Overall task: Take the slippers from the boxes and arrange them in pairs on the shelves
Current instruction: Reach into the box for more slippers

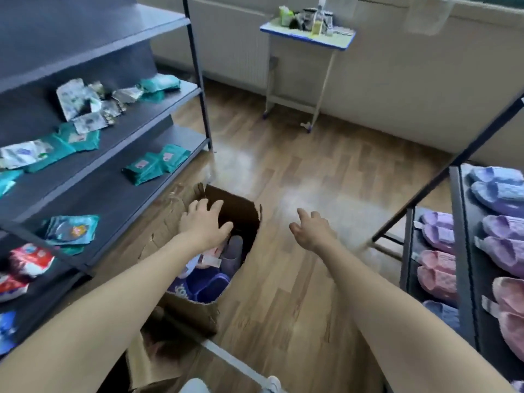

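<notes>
An open cardboard box [238, 207] stands on the wooden floor in the middle of the view. Inside it lie a grey-purple slipper [234, 252] and a dark blue slipper [209, 287] with tags. My left hand [204, 222] hovers over the box's far left side, fingers spread, holding nothing. My right hand [310, 229] hangs above the floor just right of the box, fingers relaxed and empty. On the right, a dark shelf unit [465, 251] holds pairs of slippers: blue [496, 185], lilac [438, 231] and pink [436, 273].
A dark shelf unit [113, 177] on the left carries teal and white packets. A small blue-edged table [307, 35] with bottles stands by the far wall. Another cardboard box [153, 361] sits near my feet. Bare wooden floor [312, 165] stretches between the shelves.
</notes>
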